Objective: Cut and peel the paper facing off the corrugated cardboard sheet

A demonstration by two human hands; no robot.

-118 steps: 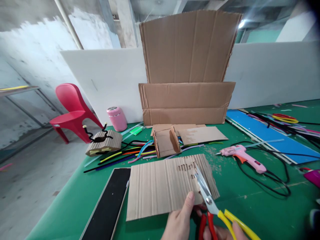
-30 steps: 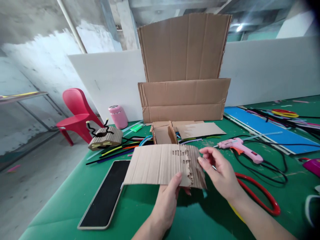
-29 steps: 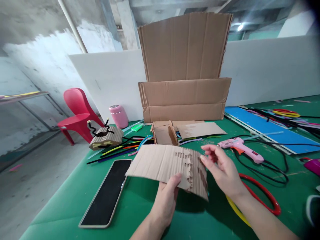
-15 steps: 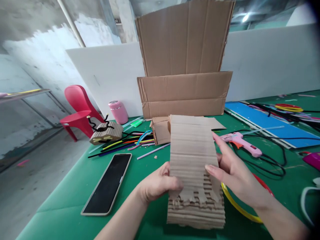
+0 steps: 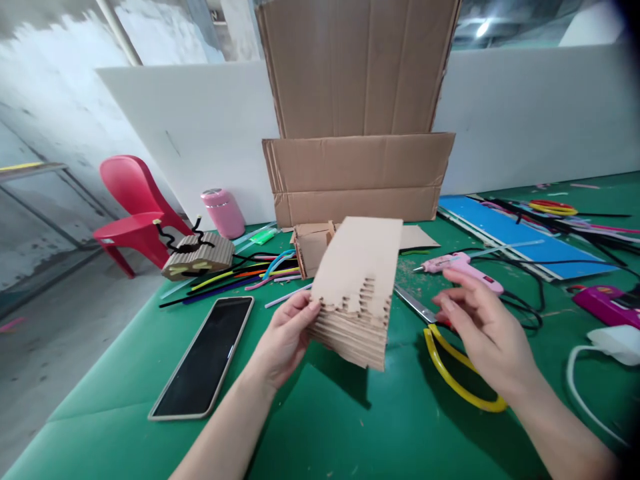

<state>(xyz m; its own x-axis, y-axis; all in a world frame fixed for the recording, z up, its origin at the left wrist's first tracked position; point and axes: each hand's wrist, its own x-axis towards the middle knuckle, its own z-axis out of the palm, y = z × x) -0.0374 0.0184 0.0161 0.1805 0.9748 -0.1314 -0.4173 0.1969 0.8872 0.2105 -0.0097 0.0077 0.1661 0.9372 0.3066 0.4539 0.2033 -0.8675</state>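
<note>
My left hand [image 5: 286,337] pinches the left edge of a piece of corrugated cardboard [image 5: 361,260], thumb on top. The piece is raised off the table and tilted; its upper part is smooth, while ridges show along the torn lower part. My right hand [image 5: 483,327] is open and holds nothing, fingers loosely curled with the thumb apart. Below it lie scissors [image 5: 447,377] with yellow and red handles, their blades pointing up and left. Whether the fingertips touch the scissors I cannot tell.
A phone [image 5: 205,360] lies at left. Behind it are pipe cleaners [image 5: 220,283], a cardboard figure with black feelers [image 5: 200,255] and a pink cylinder [image 5: 223,213]. A pink glue gun [image 5: 467,270] with a cord sits at right, near a blue board [image 5: 520,233]. Large cardboard [image 5: 357,177] stands behind.
My right hand has let go of the cardboard and moved right, over the scissors. My left hand has tilted the piece and shifted it left and up, uncovering the scissor blades.
</note>
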